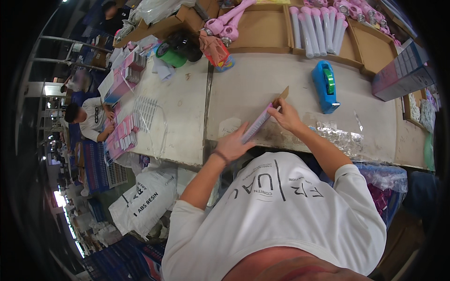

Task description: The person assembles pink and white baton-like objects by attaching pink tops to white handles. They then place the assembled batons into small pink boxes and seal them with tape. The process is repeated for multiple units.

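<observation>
Over the front edge of the worktable [253,75], a narrow pink and white carton [257,124] is tilted, its far end to the right. My left hand [234,143] grips its near end, fingers along the side and slightly blurred. At the far end, my right hand [287,115] is closed on the carton, and a brown cardboard flap [285,92] sticks out beyond the fingers. What is inside the carton is hidden. A blue tape dispenser [322,86] with green tape stands to the right of my right hand.
Shallow cardboard trays [262,37] line the back, one holding several pale pink-capped tubes [319,30]. Pink shower heads [229,32] lie beside them. A large box [403,72] stands right; clear tape pieces [340,138] lie near the edge. A co-worker [91,119] handles pink cartons [124,133] at left.
</observation>
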Motion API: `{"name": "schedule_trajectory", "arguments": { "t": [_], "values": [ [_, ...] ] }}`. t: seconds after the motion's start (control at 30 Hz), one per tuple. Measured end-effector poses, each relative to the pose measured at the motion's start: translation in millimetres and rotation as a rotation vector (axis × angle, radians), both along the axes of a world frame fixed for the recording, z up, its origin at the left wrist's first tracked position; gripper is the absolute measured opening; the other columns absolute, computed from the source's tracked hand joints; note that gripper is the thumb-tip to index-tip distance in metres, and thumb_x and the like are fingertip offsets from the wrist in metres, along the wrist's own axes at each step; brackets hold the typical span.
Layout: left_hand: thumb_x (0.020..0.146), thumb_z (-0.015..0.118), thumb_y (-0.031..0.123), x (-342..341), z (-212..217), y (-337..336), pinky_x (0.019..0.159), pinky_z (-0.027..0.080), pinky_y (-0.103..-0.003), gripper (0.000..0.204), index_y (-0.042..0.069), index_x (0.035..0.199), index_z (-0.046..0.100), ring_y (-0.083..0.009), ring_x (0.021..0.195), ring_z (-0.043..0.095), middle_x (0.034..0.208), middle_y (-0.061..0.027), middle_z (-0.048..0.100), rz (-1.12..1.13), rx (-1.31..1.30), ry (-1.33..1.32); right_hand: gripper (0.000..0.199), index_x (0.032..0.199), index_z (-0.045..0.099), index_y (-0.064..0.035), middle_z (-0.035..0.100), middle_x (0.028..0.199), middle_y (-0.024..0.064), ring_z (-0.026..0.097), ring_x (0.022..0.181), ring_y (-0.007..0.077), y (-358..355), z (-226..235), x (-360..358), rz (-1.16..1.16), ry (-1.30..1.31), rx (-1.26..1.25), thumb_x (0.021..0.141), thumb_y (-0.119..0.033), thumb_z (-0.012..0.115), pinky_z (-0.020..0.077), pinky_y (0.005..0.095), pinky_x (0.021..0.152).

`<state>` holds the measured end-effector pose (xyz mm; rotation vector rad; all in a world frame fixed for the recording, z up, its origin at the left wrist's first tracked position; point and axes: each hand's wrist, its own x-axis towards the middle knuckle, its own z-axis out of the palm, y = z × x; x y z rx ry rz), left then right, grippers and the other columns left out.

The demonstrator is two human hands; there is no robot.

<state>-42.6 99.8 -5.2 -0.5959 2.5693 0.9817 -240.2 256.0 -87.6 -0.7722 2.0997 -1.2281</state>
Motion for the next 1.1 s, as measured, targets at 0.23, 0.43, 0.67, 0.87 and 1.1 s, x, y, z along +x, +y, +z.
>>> {"name": "schedule_trajectory", "arguments": {
  "t": [0.23, 0.43, 0.67, 0.87, 1.1],
  "values": [
    [0.064, 0.075, 0.06, -25.8, -69.5, 23.2, 0.107, 0.019, -0.061, 0.109, 0.008, 0.146, 0.026, -0.0467, 0.138, 0.016, 0.15, -0.0254, 0.019, -0.16, -0.482, 0.017, 0.049, 0.102, 0.066, -0.0051, 0.069, 0.095, 0.0167, 0.065, 0.091, 0.033, 23.9, -31.2, 4.3, 0.085, 0.044, 0.342, 0.088, -0.051, 0.056, 0.0494, 0.0422, 0.077],
    [0.06, 0.075, 0.064, -71.0, -91.0, 16.3, 0.105, 0.028, -0.055, 0.099, 0.004, 0.131, 0.042, -0.0424, 0.131, 0.032, 0.141, -0.025, 0.03, -0.011, -0.349, 0.058, 0.048, 0.1, 0.068, -0.0054, 0.068, 0.095, 0.0184, 0.064, 0.091, 0.0341, 30.5, -55.6, 4.9, 0.103, 0.097, 0.406, 0.089, -0.051, 0.054, 0.0492, 0.0423, 0.078],
    [0.06, 0.079, 0.053, -119.6, -44.5, 8.5, 0.102, 0.039, -0.043, 0.1, 0.002, 0.135, 0.035, -0.0407, 0.118, 0.048, 0.129, -0.0267, 0.043, -0.036, -0.028, 0.095, 0.054, 0.124, 0.058, -0.0069, 0.059, 0.127, 0.0127, 0.056, 0.115, 0.0283, 54.2, -53.3, -20.8, -0.451, -0.401, -0.138, 0.097, -0.051, 0.043, 0.0459, 0.0427, 0.089],
    [0.055, 0.085, 0.037, -98.7, 29.8, 10.3, 0.103, 0.037, -0.04, 0.105, 0.006, 0.14, 0.03, -0.0357, 0.12, 0.045, 0.129, -0.0204, 0.042, -0.195, 0.139, 0.457, 0.072, 0.143, 0.037, -0.0095, 0.044, 0.142, 0.0113, 0.044, 0.129, 0.0251, 64.8, 5.9, -17.9, -0.304, -1.151, -0.654, 0.093, -0.062, 0.038, 0.0354, 0.0409, 0.107],
    [0.054, 0.085, 0.031, -88.7, 74.5, 1.2, 0.101, 0.036, -0.038, 0.094, 0.01, 0.134, 0.041, -0.0289, 0.116, 0.043, 0.123, -0.0135, 0.039, -0.347, 0.183, 0.49, 0.059, 0.13, 0.046, -0.0037, 0.059, 0.121, 0.0094, 0.058, 0.108, 0.0185, 44.8, 64.4, -14.7, -0.082, -0.964, -0.672, 0.089, -0.043, 0.063, 0.0485, 0.0341, 0.092]
  ]
}}
